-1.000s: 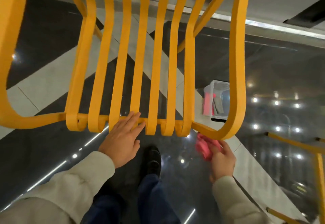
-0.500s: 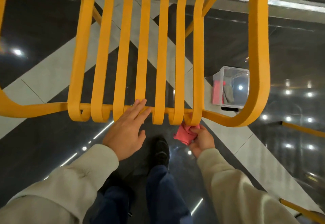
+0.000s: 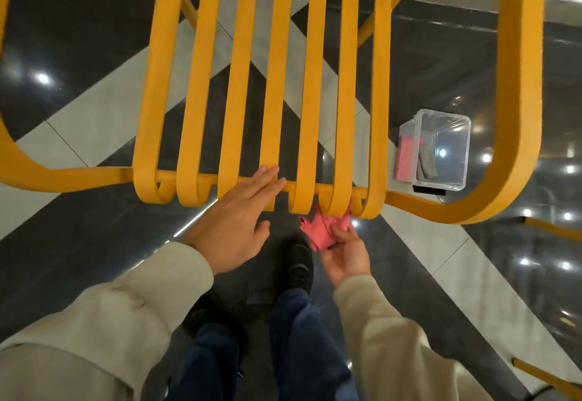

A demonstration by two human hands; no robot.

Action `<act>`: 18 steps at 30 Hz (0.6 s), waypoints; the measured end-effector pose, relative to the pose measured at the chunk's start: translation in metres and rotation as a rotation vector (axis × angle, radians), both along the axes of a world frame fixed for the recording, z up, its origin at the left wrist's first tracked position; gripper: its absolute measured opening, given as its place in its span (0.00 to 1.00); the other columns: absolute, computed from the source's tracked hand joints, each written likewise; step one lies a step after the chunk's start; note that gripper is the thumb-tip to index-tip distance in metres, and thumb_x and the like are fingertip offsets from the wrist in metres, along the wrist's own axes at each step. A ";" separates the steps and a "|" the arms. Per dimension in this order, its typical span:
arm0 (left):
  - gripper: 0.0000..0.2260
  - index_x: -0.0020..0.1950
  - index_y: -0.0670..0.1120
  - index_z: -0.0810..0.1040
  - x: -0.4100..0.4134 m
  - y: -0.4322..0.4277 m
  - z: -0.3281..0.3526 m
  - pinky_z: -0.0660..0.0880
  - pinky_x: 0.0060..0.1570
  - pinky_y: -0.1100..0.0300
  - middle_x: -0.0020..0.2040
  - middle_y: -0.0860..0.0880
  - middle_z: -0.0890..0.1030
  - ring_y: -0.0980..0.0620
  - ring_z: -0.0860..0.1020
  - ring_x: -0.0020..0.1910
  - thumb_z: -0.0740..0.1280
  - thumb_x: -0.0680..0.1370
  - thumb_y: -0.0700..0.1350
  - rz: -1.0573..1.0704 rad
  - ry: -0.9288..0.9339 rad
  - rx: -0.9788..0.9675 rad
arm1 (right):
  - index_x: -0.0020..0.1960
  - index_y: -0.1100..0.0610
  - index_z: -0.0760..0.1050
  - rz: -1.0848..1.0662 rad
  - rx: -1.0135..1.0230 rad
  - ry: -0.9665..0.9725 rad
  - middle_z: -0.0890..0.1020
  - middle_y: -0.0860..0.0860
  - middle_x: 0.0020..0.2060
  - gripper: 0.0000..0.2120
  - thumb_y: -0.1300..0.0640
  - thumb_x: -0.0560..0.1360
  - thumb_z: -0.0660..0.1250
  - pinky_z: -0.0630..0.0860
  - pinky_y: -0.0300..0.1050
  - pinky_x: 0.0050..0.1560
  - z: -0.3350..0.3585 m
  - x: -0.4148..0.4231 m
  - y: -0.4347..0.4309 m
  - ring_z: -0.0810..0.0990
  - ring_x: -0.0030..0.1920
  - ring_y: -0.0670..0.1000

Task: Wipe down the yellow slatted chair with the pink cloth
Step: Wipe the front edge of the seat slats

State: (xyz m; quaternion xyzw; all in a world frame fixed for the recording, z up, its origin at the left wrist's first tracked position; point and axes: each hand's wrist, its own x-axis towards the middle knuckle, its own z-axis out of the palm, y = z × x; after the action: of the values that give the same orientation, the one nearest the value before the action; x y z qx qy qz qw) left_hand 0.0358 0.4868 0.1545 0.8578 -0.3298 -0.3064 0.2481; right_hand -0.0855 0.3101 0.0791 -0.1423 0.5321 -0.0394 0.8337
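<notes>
Pinching pink cloth (image 3: 321, 232), right hand (image 3: 345, 257); left hand (image 3: 234, 227) flat on chair (image 3: 274, 85).

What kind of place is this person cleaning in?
Probably a public indoor hall, like a mall or lobby: a glossy black-and-white tiled floor mirroring ceiling lights, the yellow slatted chair, and another yellow frame at the right edge.

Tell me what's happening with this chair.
A person is wiping the yellow slatted chair. The right hand grips the pink cloth and holds it against the curled front ends of the slats on the right side. The left hand rests flat on the front edge, fingers straight. A clear plastic bin sits on the floor beyond.
</notes>
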 end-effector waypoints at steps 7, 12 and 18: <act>0.29 0.77 0.49 0.60 -0.006 0.001 -0.007 0.58 0.76 0.52 0.80 0.54 0.51 0.57 0.47 0.79 0.66 0.77 0.42 0.013 -0.045 -0.025 | 0.71 0.50 0.72 0.254 -0.173 0.102 0.82 0.54 0.61 0.25 0.68 0.78 0.60 0.82 0.56 0.46 0.011 -0.021 -0.011 0.82 0.59 0.59; 0.30 0.77 0.49 0.60 -0.009 -0.001 -0.007 0.59 0.75 0.53 0.80 0.53 0.50 0.57 0.46 0.79 0.66 0.77 0.41 0.008 -0.048 -0.015 | 0.73 0.49 0.70 0.312 -0.349 0.192 0.82 0.52 0.61 0.24 0.67 0.81 0.59 0.80 0.54 0.57 -0.004 0.000 -0.003 0.81 0.62 0.55; 0.31 0.78 0.50 0.59 -0.009 0.000 -0.004 0.58 0.76 0.52 0.80 0.54 0.49 0.57 0.45 0.79 0.66 0.77 0.40 0.014 -0.033 -0.014 | 0.67 0.57 0.74 0.271 -0.091 0.166 0.81 0.63 0.60 0.20 0.70 0.78 0.58 0.79 0.68 0.52 0.013 -0.032 -0.002 0.80 0.57 0.71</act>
State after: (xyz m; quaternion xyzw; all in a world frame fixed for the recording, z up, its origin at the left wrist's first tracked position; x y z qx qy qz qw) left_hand 0.0271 0.4869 0.1504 0.8632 -0.3303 -0.2880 0.2508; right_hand -0.1179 0.3084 0.0917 -0.2531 0.5727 0.0610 0.7773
